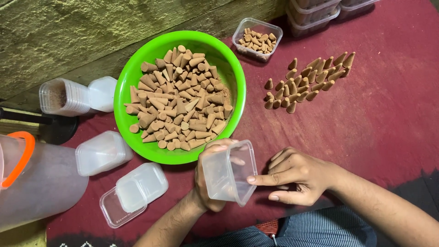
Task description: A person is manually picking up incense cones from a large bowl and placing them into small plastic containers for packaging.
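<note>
Left hand grips a clear plastic tub; right hand, loosely curled, touches its rim.

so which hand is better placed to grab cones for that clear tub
The right hand. It is free, with its fingertips at the rim of the clear tub, while the left hand is wrapped around the tub. Both the green bowl and the loose cones lie just ahead.

left hand gripping clear tub, right hand touching rim, green bowl beside
</note>
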